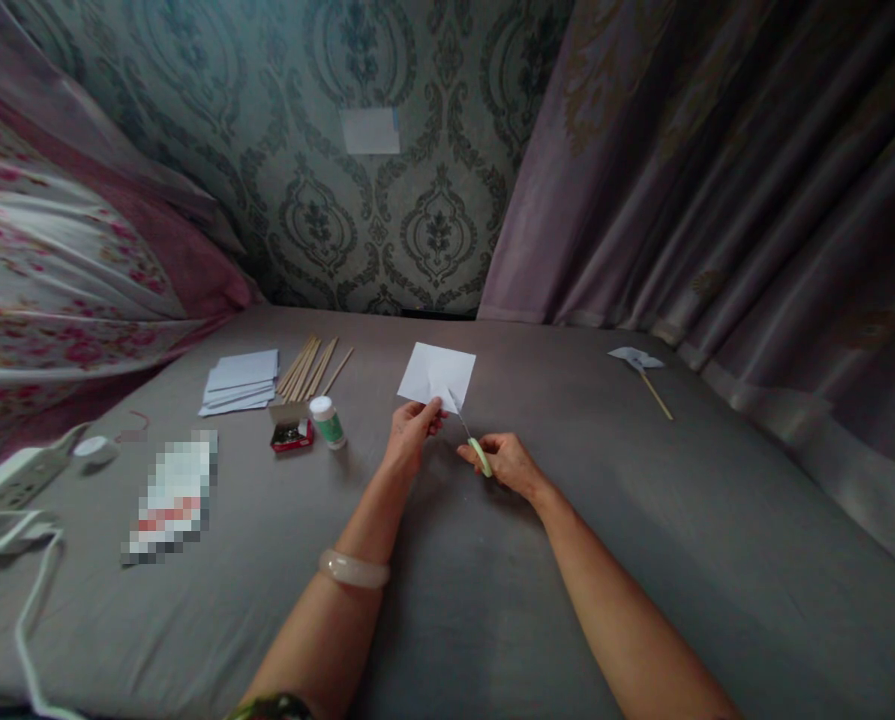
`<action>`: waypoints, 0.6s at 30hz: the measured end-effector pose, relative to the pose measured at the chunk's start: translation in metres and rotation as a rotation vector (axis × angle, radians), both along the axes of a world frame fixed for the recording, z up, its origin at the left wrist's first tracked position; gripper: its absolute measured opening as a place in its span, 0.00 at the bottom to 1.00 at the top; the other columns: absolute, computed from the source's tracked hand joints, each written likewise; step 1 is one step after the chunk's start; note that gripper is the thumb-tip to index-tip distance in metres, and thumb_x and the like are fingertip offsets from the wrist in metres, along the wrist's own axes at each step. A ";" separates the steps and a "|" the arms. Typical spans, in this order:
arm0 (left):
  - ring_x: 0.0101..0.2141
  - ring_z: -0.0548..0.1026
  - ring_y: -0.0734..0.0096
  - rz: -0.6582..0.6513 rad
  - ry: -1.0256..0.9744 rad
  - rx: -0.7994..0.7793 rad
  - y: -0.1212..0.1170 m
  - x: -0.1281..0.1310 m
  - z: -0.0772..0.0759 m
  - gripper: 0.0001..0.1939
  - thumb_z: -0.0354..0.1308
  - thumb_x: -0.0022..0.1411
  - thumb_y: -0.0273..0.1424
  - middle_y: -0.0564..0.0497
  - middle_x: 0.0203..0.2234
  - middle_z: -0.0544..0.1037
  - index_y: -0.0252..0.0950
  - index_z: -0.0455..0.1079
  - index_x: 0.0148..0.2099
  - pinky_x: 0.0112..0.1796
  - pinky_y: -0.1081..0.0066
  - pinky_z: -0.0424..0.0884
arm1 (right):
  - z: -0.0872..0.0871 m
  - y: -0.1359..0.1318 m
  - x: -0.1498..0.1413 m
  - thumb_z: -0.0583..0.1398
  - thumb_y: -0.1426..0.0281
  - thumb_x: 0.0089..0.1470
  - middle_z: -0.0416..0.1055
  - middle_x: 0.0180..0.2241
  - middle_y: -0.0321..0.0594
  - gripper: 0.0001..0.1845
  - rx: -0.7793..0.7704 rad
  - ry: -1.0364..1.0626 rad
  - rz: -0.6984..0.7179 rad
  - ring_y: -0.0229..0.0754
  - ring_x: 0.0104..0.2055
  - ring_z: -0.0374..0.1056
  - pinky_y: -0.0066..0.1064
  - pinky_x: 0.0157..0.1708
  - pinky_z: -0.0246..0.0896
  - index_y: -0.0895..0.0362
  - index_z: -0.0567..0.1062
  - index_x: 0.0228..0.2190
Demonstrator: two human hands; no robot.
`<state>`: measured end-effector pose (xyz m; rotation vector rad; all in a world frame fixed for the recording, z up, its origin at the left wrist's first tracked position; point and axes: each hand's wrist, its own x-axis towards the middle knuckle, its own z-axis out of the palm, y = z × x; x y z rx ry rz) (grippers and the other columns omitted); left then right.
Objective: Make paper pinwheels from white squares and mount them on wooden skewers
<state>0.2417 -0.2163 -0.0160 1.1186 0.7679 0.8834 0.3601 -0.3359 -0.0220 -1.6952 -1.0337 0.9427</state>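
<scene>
A white square of paper is held up over the grey cloth, pinched at its near edge by my left hand. My right hand grips scissors with pale green handles. Their blades reach onto the paper's lower right corner, where a cut line or crease runs inward. To the left of my left hand stands a white bottle with a green label. Beside it, a small open red box holds small metallic pieces that I cannot make out.
Stacked white paper and several wooden sticks lie at the back left. A paper pinwheel on a stick rests at the far right. A power strip with a white cable and a blurred packet occupy the left side.
</scene>
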 end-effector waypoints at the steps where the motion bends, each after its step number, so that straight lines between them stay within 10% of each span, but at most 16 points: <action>1: 0.20 0.63 0.79 0.036 0.010 0.009 0.002 0.000 -0.001 0.18 0.63 0.42 0.44 0.50 0.20 0.71 0.33 0.66 0.24 0.23 0.74 0.59 | 0.000 0.000 -0.001 0.65 0.49 0.37 0.64 0.15 0.33 0.25 0.000 0.009 -0.002 0.31 0.17 0.53 0.26 0.18 0.47 0.59 0.70 0.16; 7: 0.20 0.62 0.77 0.156 0.090 0.050 0.010 -0.003 -0.002 0.11 0.59 0.44 0.37 0.56 0.17 0.65 0.36 0.64 0.24 0.24 0.75 0.58 | -0.003 0.008 0.006 0.64 0.45 0.33 0.64 0.17 0.33 0.27 0.189 0.060 -0.285 0.31 0.18 0.53 0.27 0.19 0.49 0.57 0.68 0.18; 12: 0.26 0.68 0.71 -0.040 0.128 0.072 0.000 -0.001 0.006 0.08 0.55 0.43 0.32 0.52 0.23 0.72 0.34 0.69 0.28 0.28 0.73 0.62 | -0.009 0.011 0.028 0.65 0.47 0.33 0.65 0.19 0.33 0.26 0.315 0.158 -0.580 0.32 0.19 0.54 0.27 0.19 0.51 0.56 0.68 0.20; 18: 0.22 0.64 0.72 -0.222 0.224 0.253 -0.007 -0.001 0.009 0.05 0.49 0.44 0.31 0.54 0.17 0.67 0.36 0.64 0.23 0.24 0.74 0.58 | -0.013 0.009 0.042 0.64 0.48 0.36 0.65 0.17 0.33 0.24 0.341 0.226 -0.589 0.32 0.18 0.54 0.27 0.19 0.49 0.56 0.69 0.18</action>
